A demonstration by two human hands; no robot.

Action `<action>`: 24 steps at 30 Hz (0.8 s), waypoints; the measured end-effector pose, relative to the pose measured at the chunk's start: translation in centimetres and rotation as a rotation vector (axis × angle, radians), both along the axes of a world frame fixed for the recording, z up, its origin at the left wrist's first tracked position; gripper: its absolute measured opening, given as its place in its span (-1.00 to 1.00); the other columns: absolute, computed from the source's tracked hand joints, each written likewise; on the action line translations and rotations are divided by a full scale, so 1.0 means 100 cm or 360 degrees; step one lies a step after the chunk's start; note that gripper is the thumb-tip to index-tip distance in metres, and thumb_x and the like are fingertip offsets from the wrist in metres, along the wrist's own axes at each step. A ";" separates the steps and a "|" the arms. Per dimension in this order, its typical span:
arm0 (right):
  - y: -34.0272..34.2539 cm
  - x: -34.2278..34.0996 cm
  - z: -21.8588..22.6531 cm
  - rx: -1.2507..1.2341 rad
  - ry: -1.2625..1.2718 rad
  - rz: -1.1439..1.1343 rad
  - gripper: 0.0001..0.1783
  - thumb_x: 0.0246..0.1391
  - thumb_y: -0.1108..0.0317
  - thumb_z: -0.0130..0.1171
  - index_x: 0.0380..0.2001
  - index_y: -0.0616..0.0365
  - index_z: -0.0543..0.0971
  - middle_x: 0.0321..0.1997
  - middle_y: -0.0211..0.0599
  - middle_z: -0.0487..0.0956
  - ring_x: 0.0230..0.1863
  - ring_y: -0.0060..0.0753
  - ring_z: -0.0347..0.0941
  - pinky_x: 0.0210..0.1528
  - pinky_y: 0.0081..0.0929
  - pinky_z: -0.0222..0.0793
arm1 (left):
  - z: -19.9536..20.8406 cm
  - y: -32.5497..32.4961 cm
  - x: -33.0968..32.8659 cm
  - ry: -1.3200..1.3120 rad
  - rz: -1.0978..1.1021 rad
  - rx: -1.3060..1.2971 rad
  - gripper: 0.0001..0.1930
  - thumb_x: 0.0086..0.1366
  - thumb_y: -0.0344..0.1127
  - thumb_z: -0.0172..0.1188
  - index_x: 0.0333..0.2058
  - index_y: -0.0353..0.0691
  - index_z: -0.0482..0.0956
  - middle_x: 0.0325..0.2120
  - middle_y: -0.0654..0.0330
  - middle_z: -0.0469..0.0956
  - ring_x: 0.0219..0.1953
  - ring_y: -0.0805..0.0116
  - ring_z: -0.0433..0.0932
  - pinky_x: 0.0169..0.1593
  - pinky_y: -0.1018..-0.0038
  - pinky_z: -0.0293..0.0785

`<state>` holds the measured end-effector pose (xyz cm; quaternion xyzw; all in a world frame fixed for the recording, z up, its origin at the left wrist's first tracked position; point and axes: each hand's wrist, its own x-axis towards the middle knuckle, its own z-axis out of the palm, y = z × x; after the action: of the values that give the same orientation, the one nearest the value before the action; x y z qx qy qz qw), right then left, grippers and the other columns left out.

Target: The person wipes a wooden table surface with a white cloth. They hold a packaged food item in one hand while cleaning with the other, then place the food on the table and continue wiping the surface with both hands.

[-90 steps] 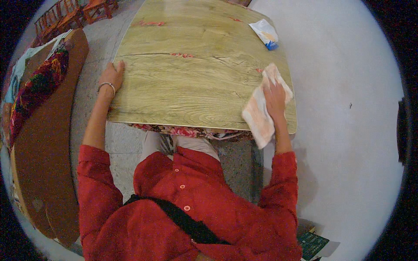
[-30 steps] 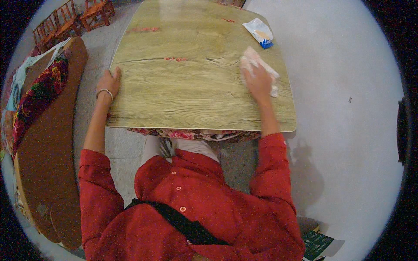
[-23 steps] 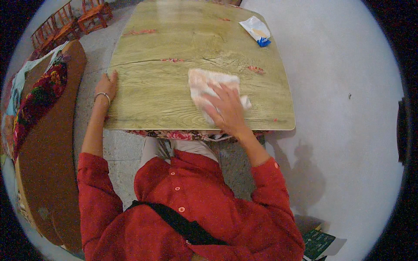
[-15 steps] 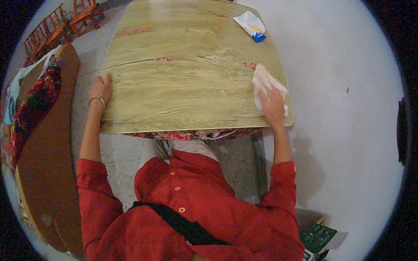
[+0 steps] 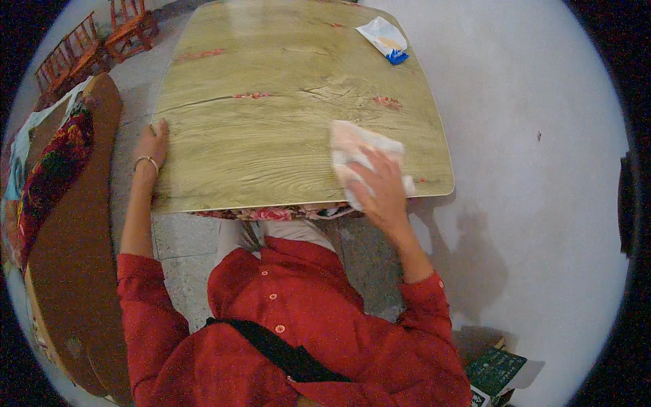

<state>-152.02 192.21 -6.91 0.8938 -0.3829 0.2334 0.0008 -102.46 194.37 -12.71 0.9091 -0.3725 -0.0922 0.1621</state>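
A pale pink and white cloth (image 5: 346, 141) lies rumpled on the wood-patterned tabletop (image 5: 224, 156), near its front right part. My right hand (image 5: 381, 186) presses down on the cloth and holds it, slightly blurred by motion. At the table's left edge, my left hand (image 5: 152, 144) grips the rim with its fingers curled over the top; a bracelet circles that wrist. Toward the far right of the tabletop rests a white packet (image 5: 384, 35) with a blue end.
Flowered fabric (image 5: 274, 214) shows beneath the table's front edge. A brown couch (image 5: 74, 224) with a flowered red cloth (image 5: 61, 159) stands on the left, wooden chairs (image 5: 129, 30) behind it. The white wall (image 5: 522, 169) runs along the right. Low right sits a dark green box (image 5: 495, 370).
My right hand has slid the cloth leftward across the tabletop, away from the right edge. My left hand stays at the left rim. The view has shifted slightly.
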 end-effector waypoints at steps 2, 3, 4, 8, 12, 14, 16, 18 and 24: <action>-0.009 -0.040 0.001 0.0053 0.0088 -0.0205 -0.65 0.03 0.20 0.00 -0.11 0.03 0.50 0.13 -0.12 0.32 0.16 -0.01 0.15 0.21 -0.12 -0.05 | 0.004 0.005 0.000 -0.0109 -0.0020 0.0029 -0.30 0.23 0.24 -0.27 -0.09 -0.39 0.36 -0.16 -0.24 0.43 -0.08 -0.16 0.41 -0.03 0.14 0.30; -0.019 -0.061 0.000 0.0087 0.0125 -0.0345 -0.65 0.05 0.20 -0.01 -0.10 0.05 0.49 0.13 -0.09 0.32 0.16 -0.01 0.15 0.21 -0.13 -0.05 | 0.005 0.003 0.000 -0.0099 -0.0013 0.0048 -0.30 0.22 0.25 -0.27 -0.09 -0.39 0.36 -0.17 -0.24 0.44 -0.09 -0.16 0.41 -0.03 0.14 0.30; -0.032 -0.085 -0.006 0.0043 0.0067 -0.0484 -0.63 0.05 0.17 -0.02 -0.10 0.07 0.49 0.12 -0.05 0.32 0.15 0.01 0.17 0.20 -0.09 -0.03 | 0.008 0.001 -0.004 -0.0092 -0.0006 0.0050 -0.30 0.22 0.25 -0.27 -0.10 -0.39 0.37 -0.17 -0.23 0.44 -0.09 -0.17 0.42 -0.03 0.14 0.30; -0.099 -0.112 -0.017 0.0030 -0.0015 -0.0861 -0.57 0.07 0.05 -0.06 -0.12 0.10 0.50 0.12 0.03 0.31 0.14 0.01 0.20 0.14 -0.06 0.05 | 0.010 -0.006 -0.010 -0.0126 -0.0053 0.0002 -0.31 0.22 0.25 -0.27 -0.13 -0.37 0.38 -0.21 -0.23 0.46 -0.13 -0.19 0.43 -0.05 0.13 0.31; -0.136 -0.054 -0.018 -0.0008 -0.0033 -0.0804 -0.57 0.04 0.03 -0.02 -0.15 0.08 0.53 0.11 -0.05 0.34 0.09 0.00 0.24 0.09 -0.03 0.10 | 0.005 -0.007 -0.001 -0.0178 -0.0069 0.0091 -0.32 0.22 0.25 -0.26 -0.11 -0.34 0.37 -0.20 -0.24 0.46 -0.12 -0.19 0.42 -0.05 0.12 0.31; -0.115 -0.018 -0.010 0.0090 -0.0017 -0.0528 -0.55 0.03 0.05 0.00 -0.10 0.10 0.50 0.08 0.02 0.35 0.12 0.02 0.22 0.16 -0.18 0.05 | 0.001 -0.005 0.002 -0.0170 -0.0069 0.0073 -0.32 0.22 0.25 -0.27 -0.08 -0.33 0.35 -0.20 -0.24 0.46 -0.11 -0.19 0.42 -0.03 0.12 0.30; -0.086 -0.004 -0.009 -0.0020 -0.0054 -0.0204 -0.56 -0.01 0.07 0.05 -0.09 0.05 0.50 0.09 0.00 0.34 0.14 0.00 0.20 0.17 -0.17 0.03 | -0.010 -0.002 0.014 -0.0146 -0.0041 0.0008 -0.32 0.22 0.25 -0.27 -0.06 -0.33 0.34 -0.19 -0.24 0.45 -0.10 -0.19 0.41 -0.02 0.12 0.28; -0.052 -0.016 -0.004 -0.0010 -0.0042 -0.0172 -0.57 -0.05 0.09 0.10 -0.11 0.03 0.51 0.09 -0.06 0.35 0.11 0.01 0.22 0.14 -0.12 0.07 | -0.007 -0.001 0.009 -0.0135 -0.0027 -0.0022 -0.31 0.22 0.25 -0.27 -0.05 -0.33 0.32 -0.18 -0.24 0.45 -0.09 -0.19 0.40 0.00 0.13 0.28; -0.092 -0.099 -0.021 -0.0062 0.0031 -0.0704 -0.53 -0.07 0.07 0.12 -0.08 0.02 0.49 0.11 0.00 0.32 0.11 0.04 0.22 0.14 -0.10 0.10 | 0.001 0.001 0.001 -0.0166 -0.0046 0.0012 -0.29 0.21 0.26 -0.26 -0.10 -0.39 0.34 -0.18 -0.24 0.45 -0.08 -0.17 0.40 -0.02 0.14 0.29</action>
<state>-161.94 183.02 -8.99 0.7901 -0.5650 0.2263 0.0729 -102.39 194.43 -12.62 0.9078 -0.3933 -0.0484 0.1376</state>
